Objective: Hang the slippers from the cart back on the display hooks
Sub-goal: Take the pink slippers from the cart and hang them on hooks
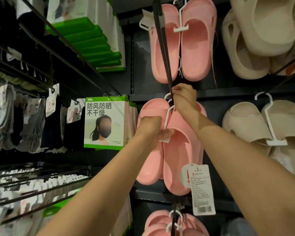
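I am looking at a dark wall (228,92) of hanging footwear. Cream slippers (262,40) are filling its right side in two rows, and pink pairs are running down the middle: one pair (182,48) is hanging up top, and another (160,223) is showing at the bottom edge.

On the left, wire racks are carrying green-and-white mask boxes (106,123) and rows of socks (24,120).

Between the pink pairs, I am holding the pink slippers (174,159) against the wall, just below the top pair. They are sitting side by side on a white hanger (167,120), toes up.

My left hand (152,132) is gripping the pair at the hanger's lower crossbar, fingers curled around it and the slipper edge. My right hand (184,97) is raised above, fingers pinched around the hanger's top where it is meeting the dark hook rod (163,48) that is jutting out from the wall. Both hands are well apart, one above the other. I cannot tell whether the hanger is already sitting on the rod, since my right hand is covering that spot.

A white price tag (201,189) with a barcode is dangling from the right slipper, beside my right forearm.
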`<act>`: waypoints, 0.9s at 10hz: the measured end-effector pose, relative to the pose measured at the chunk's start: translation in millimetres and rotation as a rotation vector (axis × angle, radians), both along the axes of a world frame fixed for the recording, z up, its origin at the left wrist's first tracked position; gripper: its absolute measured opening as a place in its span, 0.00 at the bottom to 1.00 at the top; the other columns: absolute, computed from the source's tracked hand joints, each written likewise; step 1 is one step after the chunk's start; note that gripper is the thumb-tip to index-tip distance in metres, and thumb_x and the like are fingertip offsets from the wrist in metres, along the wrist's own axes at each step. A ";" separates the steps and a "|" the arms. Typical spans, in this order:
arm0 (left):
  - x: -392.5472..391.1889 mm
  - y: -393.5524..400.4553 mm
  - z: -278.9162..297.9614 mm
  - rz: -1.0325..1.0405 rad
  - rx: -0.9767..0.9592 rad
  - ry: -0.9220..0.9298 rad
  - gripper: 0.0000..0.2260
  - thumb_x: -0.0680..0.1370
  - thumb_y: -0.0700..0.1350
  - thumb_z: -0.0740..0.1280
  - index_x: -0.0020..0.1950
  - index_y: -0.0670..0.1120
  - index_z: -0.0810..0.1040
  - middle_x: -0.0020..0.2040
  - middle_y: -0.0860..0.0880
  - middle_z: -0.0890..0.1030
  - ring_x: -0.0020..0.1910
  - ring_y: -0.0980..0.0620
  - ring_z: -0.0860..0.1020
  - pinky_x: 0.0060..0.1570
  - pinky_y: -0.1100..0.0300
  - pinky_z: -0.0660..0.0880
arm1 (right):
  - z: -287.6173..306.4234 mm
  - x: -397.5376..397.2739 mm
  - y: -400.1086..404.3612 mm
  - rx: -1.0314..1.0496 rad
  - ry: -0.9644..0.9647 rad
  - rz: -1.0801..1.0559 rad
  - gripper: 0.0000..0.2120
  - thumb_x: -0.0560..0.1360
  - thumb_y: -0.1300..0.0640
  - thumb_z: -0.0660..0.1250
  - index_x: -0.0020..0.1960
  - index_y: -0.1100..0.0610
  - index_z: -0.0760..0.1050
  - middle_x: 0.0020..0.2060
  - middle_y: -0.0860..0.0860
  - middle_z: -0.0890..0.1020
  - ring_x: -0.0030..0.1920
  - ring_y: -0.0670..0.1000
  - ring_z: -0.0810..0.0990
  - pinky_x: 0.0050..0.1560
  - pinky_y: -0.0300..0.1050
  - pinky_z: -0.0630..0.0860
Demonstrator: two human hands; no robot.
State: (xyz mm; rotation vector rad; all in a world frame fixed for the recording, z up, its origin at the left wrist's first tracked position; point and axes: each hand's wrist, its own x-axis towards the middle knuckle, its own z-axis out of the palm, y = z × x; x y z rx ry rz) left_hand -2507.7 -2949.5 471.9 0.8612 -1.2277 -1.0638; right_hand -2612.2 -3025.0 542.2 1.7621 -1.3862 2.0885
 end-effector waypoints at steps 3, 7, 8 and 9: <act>-2.0 6.8 -2.7 0.073 -0.021 -0.032 0.09 0.76 0.34 0.60 0.36 0.43 0.68 0.35 0.45 0.73 0.42 0.43 0.80 0.48 0.48 0.79 | -9.4 -0.7 24.3 0.042 0.142 -0.161 0.12 0.76 0.65 0.57 0.54 0.61 0.77 0.52 0.57 0.80 0.52 0.56 0.77 0.46 0.40 0.69; -17.6 141.4 -27.3 0.156 -0.566 -0.639 0.15 0.74 0.40 0.62 0.61 0.45 0.75 0.60 0.43 0.75 0.54 0.43 0.76 0.53 0.56 0.73 | -61.4 -17.3 240.5 0.044 0.402 -0.597 0.12 0.76 0.57 0.62 0.58 0.61 0.72 0.54 0.60 0.80 0.56 0.61 0.76 0.54 0.54 0.73; -34.6 201.1 -39.8 0.126 -0.780 -0.750 0.14 0.76 0.43 0.61 0.61 0.46 0.73 0.58 0.44 0.72 0.55 0.43 0.74 0.51 0.55 0.69 | -88.1 -29.8 323.8 0.015 0.418 -0.714 0.13 0.76 0.55 0.64 0.58 0.60 0.73 0.51 0.58 0.81 0.55 0.59 0.78 0.54 0.54 0.73; -49.4 269.0 -42.9 0.108 -0.922 -0.705 0.12 0.78 0.45 0.59 0.60 0.48 0.72 0.58 0.47 0.70 0.56 0.45 0.73 0.48 0.54 0.69 | -112.0 -44.2 408.7 0.017 0.460 -0.924 0.12 0.75 0.55 0.65 0.57 0.59 0.74 0.49 0.56 0.81 0.53 0.57 0.78 0.51 0.49 0.73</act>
